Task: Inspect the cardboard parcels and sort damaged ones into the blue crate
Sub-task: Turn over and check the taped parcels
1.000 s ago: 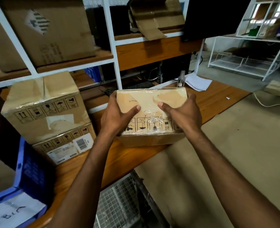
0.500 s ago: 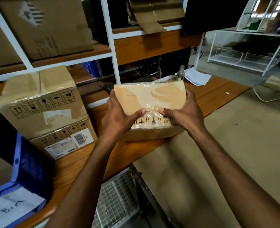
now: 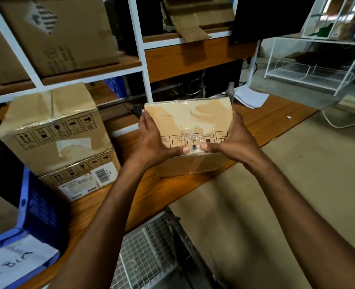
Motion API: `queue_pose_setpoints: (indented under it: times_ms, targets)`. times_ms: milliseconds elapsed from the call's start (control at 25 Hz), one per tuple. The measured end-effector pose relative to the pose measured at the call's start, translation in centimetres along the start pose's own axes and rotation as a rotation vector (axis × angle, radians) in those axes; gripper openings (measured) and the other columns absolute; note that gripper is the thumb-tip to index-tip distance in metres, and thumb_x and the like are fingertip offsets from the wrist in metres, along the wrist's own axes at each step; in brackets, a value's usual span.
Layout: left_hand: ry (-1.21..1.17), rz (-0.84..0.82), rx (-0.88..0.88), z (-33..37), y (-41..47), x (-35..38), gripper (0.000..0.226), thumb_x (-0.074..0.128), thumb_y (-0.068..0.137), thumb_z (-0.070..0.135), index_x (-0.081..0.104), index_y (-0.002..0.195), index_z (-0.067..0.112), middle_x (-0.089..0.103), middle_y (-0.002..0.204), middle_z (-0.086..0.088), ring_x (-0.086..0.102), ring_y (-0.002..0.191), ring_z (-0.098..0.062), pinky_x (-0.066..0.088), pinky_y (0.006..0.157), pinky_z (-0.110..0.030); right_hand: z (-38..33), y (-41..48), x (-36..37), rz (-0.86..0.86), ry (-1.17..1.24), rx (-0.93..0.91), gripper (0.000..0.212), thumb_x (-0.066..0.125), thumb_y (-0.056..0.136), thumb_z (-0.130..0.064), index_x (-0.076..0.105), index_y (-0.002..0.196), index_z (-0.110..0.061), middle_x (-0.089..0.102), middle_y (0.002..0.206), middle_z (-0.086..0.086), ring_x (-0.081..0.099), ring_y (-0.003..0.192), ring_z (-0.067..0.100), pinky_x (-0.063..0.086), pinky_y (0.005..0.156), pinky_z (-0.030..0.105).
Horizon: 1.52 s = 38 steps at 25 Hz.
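Cardboard everywhere on this one. The small parcel (image 3: 188, 122) being checked is up in front of the person, over the near edge of the wooden bench (image 3: 266, 119). It's tipped so its broad face looks back at the camera. I honestly can't tell if its bottom edge is touching the wood or not.

Both hands are on it, one per side. The left hand (image 3: 151, 142) has its grip clamped round the left edge. The right hand (image 3: 235, 140) is doing the same on the right edge. Both thumbs are pressed onto the row of handling symbols near the bottom, tips almost meeting. The fingers go round the back out of sight.

That face has pale patches where the top layer looks peeled. There's also a crinkly bit of clear tape right between the thumbs.

Left of it, well apart, two bigger parcels sit stacked on the bench. The upper box (image 3: 53, 126) has a whitish torn patch on its front, and the lower box (image 3: 83, 176) carries a barcode label. The blue crate (image 3: 37, 205) is at the far left edge, just beside that stack, with a white handwritten sheet (image 3: 16, 259) at its near end. A wire mesh basket (image 3: 145, 247) sits below the bench edge, between the forearms.
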State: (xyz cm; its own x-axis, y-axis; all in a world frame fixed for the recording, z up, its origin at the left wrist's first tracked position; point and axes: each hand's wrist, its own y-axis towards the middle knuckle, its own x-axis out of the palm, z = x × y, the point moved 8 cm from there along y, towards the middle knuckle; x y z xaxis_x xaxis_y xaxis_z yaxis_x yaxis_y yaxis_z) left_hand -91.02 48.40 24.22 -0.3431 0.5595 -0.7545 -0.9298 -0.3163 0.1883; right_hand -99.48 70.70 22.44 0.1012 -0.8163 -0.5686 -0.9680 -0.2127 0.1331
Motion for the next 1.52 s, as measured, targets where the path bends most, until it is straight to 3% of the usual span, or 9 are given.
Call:
queue_pose_setpoints:
  times_ms: [280, 400, 520, 720, 880, 1080, 1160, 1280, 1520]
  targets:
    - [-0.315, 0.112, 0.043, -3.2, -1.5, -1.7, 0.102, 0.08, 0.088, 0.034, 0.013, 0.165, 0.034, 0.053, 0.152, -0.002, 0.054, 0.135, -0.021, 0.056, 0.102, -0.049, 2.1, -0.3, -1.9, -0.003, 0.318, -0.005, 0.077, 0.075, 0.088, 0.0, 0.042, 0.155, -0.02, 0.068, 0.133, 0.001, 0.066, 0.119, 0.015, 0.057, 0.099, 0.042]
    - [-0.253, 0.353, 0.013, -3.4, -2.4, -3.0, 0.068, 0.071, 0.096, 0.036, 0.041, 0.157, 0.027, 0.063, 0.144, -0.001, 0.059, 0.129, -0.016, 0.056, 0.094, -0.037, 3.5, 0.1, -2.4, 0.031, 0.302, 0.01, 0.058, 0.078, 0.09, -0.017, 0.056, 0.143, -0.019, 0.073, 0.121, 0.001, 0.071, 0.109, 0.015, 0.06, 0.094, 0.045]
    - [-0.19, 0.489, -0.012, -2.5, -2.4, -4.0, 0.049, 0.063, 0.099, 0.05, 0.063, 0.137, 0.019, 0.073, 0.124, -0.003, 0.068, 0.105, -0.011, 0.054, 0.072, -0.022, 2.6, 0.2, -4.0, 0.21, 0.06, 0.0, 0.033, 0.071, 0.092, -0.049, 0.067, 0.106, -0.02, 0.072, 0.095, -0.007, 0.07, 0.09, 0.016, 0.057, 0.078, 0.036]
    - [0.091, 0.482, -0.006, -1.1, -1.5, -5.3, 0.042, 0.051, 0.107, 0.046, 0.072, 0.12, 0.013, 0.076, 0.1, -0.004, 0.059, 0.071, -0.005, 0.032, 0.054, -0.015, 0.3, 1.2, -4.6, 0.282, -0.221, 0.03, 0.06, 0.033, 0.104, -0.065, 0.056, 0.074, -0.018, 0.057, 0.073, -0.001, 0.056, 0.071, 0.024, 0.032, 0.056, 0.032]
    - [0.177, 0.536, 0.026, -0.7, -1.1, -5.8, 0.042, 0.041, 0.111, 0.047, 0.07, 0.109, 0.016, 0.067, 0.083, 0.0, 0.036, 0.056, 0.006, 0.023, 0.05, -0.017, -0.1, 2.3, -4.3, 0.353, -0.238, 0.081, 0.063, 0.032, 0.101, -0.071, 0.069, 0.091, -0.02, 0.062, 0.077, 0.0, 0.058, 0.074, 0.025, 0.034, 0.061, 0.032]
    - [-0.083, 0.413, -0.029, -2.6, 1.0, -4.8, 0.046, 0.04, 0.108, 0.055, 0.06, 0.129, 0.019, 0.07, 0.103, 0.003, 0.064, 0.071, -0.009, 0.054, 0.063, -0.028, 1.8, 2.4, -2.9, 0.073, 0.251, 0.105, 0.02, 0.06, 0.102, -0.039, 0.064, 0.117, -0.027, 0.07, 0.107, -0.007, 0.067, 0.097, 0.014, 0.048, 0.067, 0.029]
    - [-0.13, 0.352, -0.004, -2.3, 1.4, -3.6, 0.051, 0.033, 0.109, 0.057, 0.064, 0.123, 0.02, 0.074, 0.098, 0.0, 0.071, 0.072, -0.018, 0.062, 0.071, -0.042, 3.1, 1.8, -1.6, -0.047, 0.402, 0.136, 0.036, 0.065, 0.1, -0.022, 0.058, 0.134, -0.032, 0.069, 0.115, -0.011, 0.065, 0.101, 0.008, 0.051, 0.071, 0.03]
    - [-0.043, 0.395, 0.002, -1.0, 2.3, -3.3, 0.048, 0.031, 0.111, 0.05, 0.065, 0.107, 0.016, 0.071, 0.087, -0.005, 0.069, 0.075, -0.023, 0.061, 0.072, -0.046, 6.5, 1.2, -1.0, 0.03, 0.498, 0.255, 0.027, 0.067, 0.099, -0.024, 0.063, 0.126, -0.025, 0.073, 0.113, -0.005, 0.067, 0.106, 0.016, 0.052, 0.075, 0.032]
    - [-0.311, 0.328, -0.148, -2.5, 4.4, -4.4, 0.047, 0.037, 0.11, 0.049, 0.064, 0.109, 0.011, 0.073, 0.085, -0.004, 0.071, 0.059, -0.011, 0.057, 0.054, -0.021, 6.4, 1.0, -2.1, 0.175, 0.607, 0.105, 0.046, 0.064, 0.1, -0.019, 0.057, 0.143, -0.034, 0.069, 0.131, -0.009, 0.063, 0.118, 0.008, 0.053, 0.09, 0.029]
